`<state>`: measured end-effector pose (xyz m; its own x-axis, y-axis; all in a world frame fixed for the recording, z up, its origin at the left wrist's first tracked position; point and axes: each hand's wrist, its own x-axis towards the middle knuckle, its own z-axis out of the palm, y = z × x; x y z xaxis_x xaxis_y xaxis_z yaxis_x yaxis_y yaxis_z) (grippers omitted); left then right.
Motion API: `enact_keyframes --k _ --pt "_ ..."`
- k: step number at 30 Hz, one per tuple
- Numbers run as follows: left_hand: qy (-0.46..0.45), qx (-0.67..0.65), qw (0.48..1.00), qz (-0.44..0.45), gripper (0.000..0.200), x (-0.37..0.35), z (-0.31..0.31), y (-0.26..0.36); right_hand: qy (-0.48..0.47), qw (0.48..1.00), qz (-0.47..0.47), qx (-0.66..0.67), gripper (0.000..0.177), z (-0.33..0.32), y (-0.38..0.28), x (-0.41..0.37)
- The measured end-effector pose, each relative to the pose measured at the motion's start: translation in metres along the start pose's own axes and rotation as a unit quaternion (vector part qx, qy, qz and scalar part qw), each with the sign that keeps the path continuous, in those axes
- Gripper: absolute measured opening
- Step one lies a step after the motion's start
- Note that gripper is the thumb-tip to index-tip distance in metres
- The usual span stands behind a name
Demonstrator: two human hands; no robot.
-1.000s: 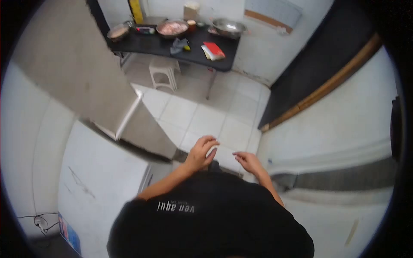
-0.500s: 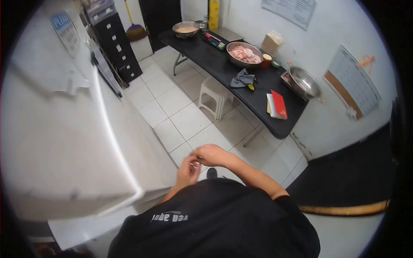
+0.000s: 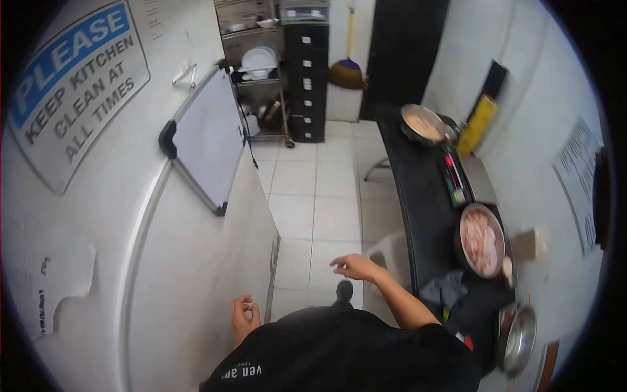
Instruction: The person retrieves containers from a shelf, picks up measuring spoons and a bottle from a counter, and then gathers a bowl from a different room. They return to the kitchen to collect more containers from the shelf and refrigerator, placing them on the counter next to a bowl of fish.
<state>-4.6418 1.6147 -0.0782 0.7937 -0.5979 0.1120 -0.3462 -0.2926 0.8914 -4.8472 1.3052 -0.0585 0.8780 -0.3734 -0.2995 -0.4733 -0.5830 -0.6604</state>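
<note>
The sign [image 3: 77, 91] reads "PLEASE KEEP KITCHEN CLEAN AT ALL TIMES", the black shirt [image 3: 346, 356] "ven".

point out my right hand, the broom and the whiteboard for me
Right hand [image 3: 356, 266], head view, on the back of the hand.
Broom [image 3: 347, 74], head view, on the bristle head.
Whiteboard [image 3: 209, 134], head view, on the middle of its white panel.

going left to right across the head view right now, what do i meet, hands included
Kitchen sign → whiteboard → left hand → black drawers → right hand → bowl of what looks like raw meat → shiny metal bowl → wall notice.
</note>
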Motion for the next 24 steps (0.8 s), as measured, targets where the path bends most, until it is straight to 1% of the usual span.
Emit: enact_keyframes --k 1,2,3,4,5,6,7,9,10,12,13,15,17,19,20,21,22,23,24 --pt "0.039 0.007 0.999 0.015 0.029 0.017 0.026 0.016 0.041 0.999 -0.007 -0.027 0.030 -0.032 0.012 0.025" --pt "0.076 0.015 0.997 0.026 0.030 0.035 0.051 0.033 0.068 0.996 -0.042 -0.034 0.028 -0.056 0.017 0.050" --pt "0.113 0.026 0.993 0.037 0.030 0.053 0.074 0.052 0.055 0.996 -0.058 -0.043 0.028 -0.080 0.020 0.071" --pt "0.132 0.032 0.990 0.029 0.030 0.072 0.093 0.073 0.036 0.994 -0.104 -0.027 0.029 -0.099 0.017 0.091" --pt "0.129 0.030 0.987 0.093 0.032 0.100 0.109 0.092 0.025 0.988 -0.152 -0.010 0.029 -0.120 0.012 0.115" --pt "0.122 0.033 0.979 0.158 0.033 0.126 0.121 0.110 -0.001 0.983 -0.181 0.000 0.031 -0.131 0.011 0.129" --pt "0.134 0.045 0.978 0.156 0.033 0.151 0.131 0.124 -0.007 0.981 -0.196 0.003 0.031 -0.138 0.017 0.147" --pt "0.150 0.033 0.961 0.229 0.034 0.196 0.154 0.143 -0.141 0.962 -0.233 -0.027 0.032 -0.153 0.034 0.181" --pt "0.162 0.039 0.960 0.224 0.034 0.213 0.167 0.145 -0.150 0.958 -0.243 -0.031 0.032 -0.159 0.040 0.197" --pt "0.199 -0.026 0.968 0.151 0.038 0.243 0.189 0.141 -0.211 0.936 -0.280 -0.034 0.033 -0.174 0.048 0.231" --pt "0.214 -0.021 0.966 0.146 0.038 0.255 0.201 0.137 -0.222 0.930 -0.291 -0.040 0.033 -0.187 0.052 0.250" --pt "0.153 0.028 0.986 0.057 0.036 0.281 0.222 0.122 -0.245 0.924 -0.292 -0.019 0.033 -0.212 0.059 0.287" --pt "0.070 0.018 0.997 0.010 0.040 0.320 0.254 0.103 -0.254 0.923 -0.287 -0.015 0.033 -0.231 0.079 0.332" --pt "-0.009 0.142 0.981 0.130 0.039 0.374 0.290 0.080 -0.208 0.940 -0.269 -0.011 0.032 -0.255 0.104 0.382" --pt "0.005 0.141 0.982 0.127 0.039 0.402 0.299 0.095 -0.187 0.957 -0.221 -0.027 0.032 -0.276 0.102 0.395" --pt "-0.027 0.116 0.988 0.097 0.036 0.438 0.307 0.109 -0.191 0.953 -0.231 -0.039 0.032 -0.300 0.098 0.408" --pt "-0.060 0.090 0.992 0.066 0.033 0.474 0.311 0.124 -0.221 0.964 -0.146 -0.006 0.032 -0.331 0.087 0.412" --pt "-0.038 0.084 0.994 0.056 0.033 0.530 0.314 0.137 -0.259 0.964 -0.060 0.020 0.032 -0.367 0.083 0.447" --pt "0.002 0.063 0.993 0.099 0.032 0.561 0.313 0.149 -0.268 0.961 -0.065 0.013 0.032 -0.377 0.094 0.470"
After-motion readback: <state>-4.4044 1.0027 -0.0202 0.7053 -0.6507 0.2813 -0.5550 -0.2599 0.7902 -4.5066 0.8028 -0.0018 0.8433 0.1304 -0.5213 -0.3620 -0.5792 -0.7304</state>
